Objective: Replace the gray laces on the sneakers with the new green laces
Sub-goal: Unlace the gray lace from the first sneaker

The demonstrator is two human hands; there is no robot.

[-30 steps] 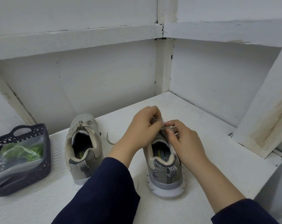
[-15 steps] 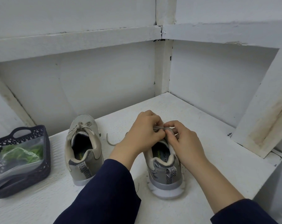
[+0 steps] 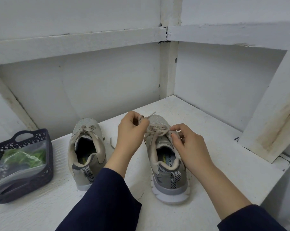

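Two sneakers stand side by side on the white shelf (image 3: pixel 224 164). Over the right sneaker (image 3: pixel 166 165), the left hand (image 3: pixel 131 132) pinches a loose end of the gray lace (image 3: pixel 151 115) at eleven o'clock of its knot (image 3: pixel 157 130); the right hand (image 3: pixel 189 147) pinches the lace at three o'clock. Green laces (image 3: pixel 24 157) lie bagged in the basket (image 3: pixel 49 157), nine o'clock of the left sneaker (image 3: pixel 86 152).

Basket (image 3: pixel 46 165) far left on shelf (image 3: pixel 224 164) – bag (image 3: pixel 22 160) inside – two sneakers (image 3: pixel 86 152) side by side to right
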